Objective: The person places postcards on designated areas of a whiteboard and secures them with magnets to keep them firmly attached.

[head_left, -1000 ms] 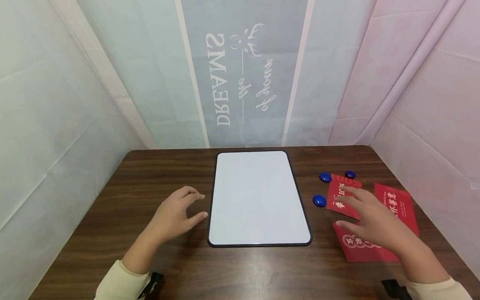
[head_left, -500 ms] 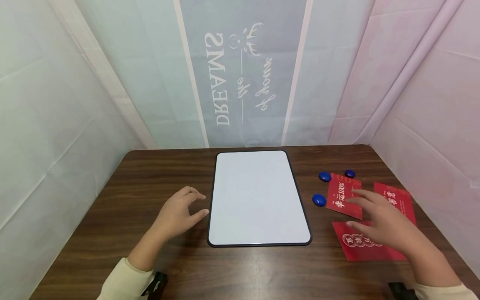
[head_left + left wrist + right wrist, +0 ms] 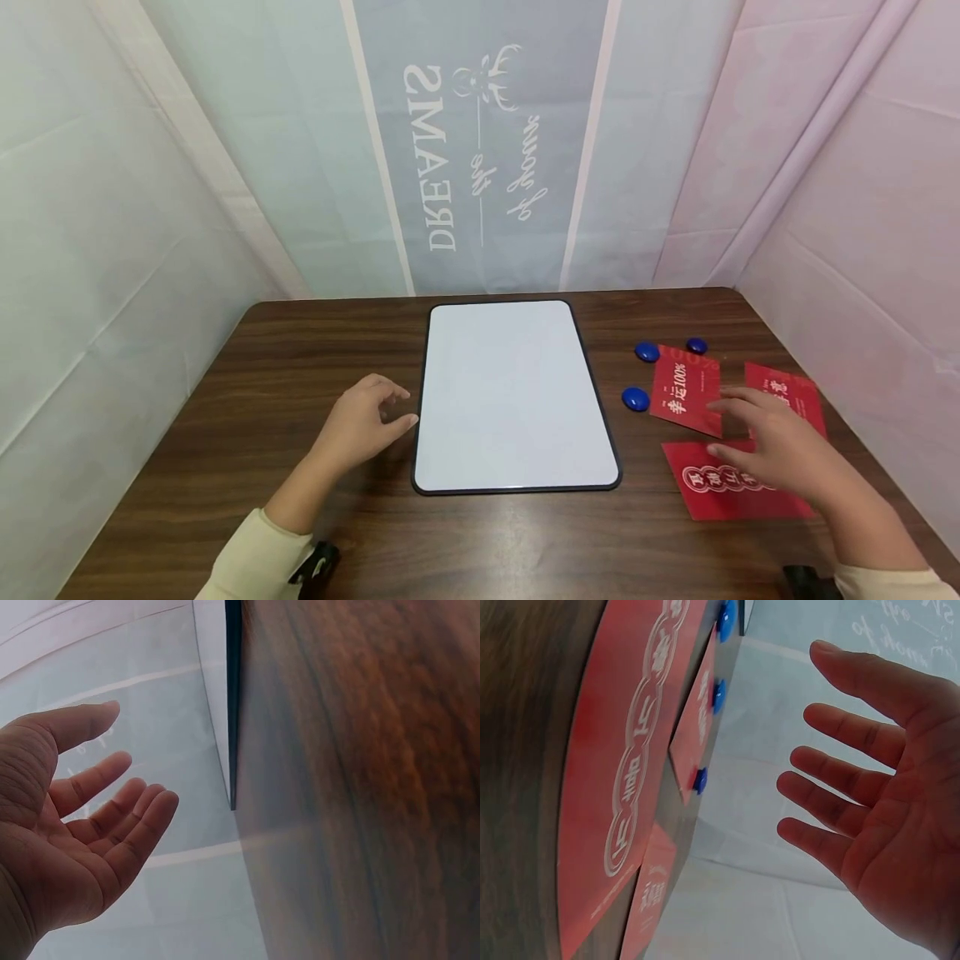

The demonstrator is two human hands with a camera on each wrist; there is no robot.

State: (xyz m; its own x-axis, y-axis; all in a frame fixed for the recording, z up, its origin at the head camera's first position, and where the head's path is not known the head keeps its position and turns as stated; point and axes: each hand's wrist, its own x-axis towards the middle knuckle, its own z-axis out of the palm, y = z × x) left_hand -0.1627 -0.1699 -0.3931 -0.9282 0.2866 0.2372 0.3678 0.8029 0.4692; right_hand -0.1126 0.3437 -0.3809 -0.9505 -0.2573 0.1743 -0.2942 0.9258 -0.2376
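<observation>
Three red rectangular paper cards printed with pale characters lie on the right side of the dark wood-grain table (image 3: 225, 400). We take the near red card (image 3: 720, 492), which lies flat at the table's right front, as the piece in hand. The right hand (image 3: 780, 450) hovers just above it, palm down, fingers spread wide and straight, holding nothing; the right wrist view shows an air gap between palm (image 3: 900, 825) and card (image 3: 622, 787). The middle red card (image 3: 686, 396) lies just beyond, the far-right red card (image 3: 787, 396) beside it. Three round glossy blue magnets (image 3: 636, 399) rest between the cards and the black-framed white rectangular board (image 3: 513, 392), which lies flat at the table's centre.

The left hand (image 3: 360, 425) hangs just beside the board's left edge, fingers loosely curled, empty; whether a fingertip touches the frame we cannot tell.

We judge this to be the reaching step, before any pick-up. The next move calls for lowering the right fingers onto the thin card and getting a fingertip under one edge, since it lies flush on the wood.
</observation>
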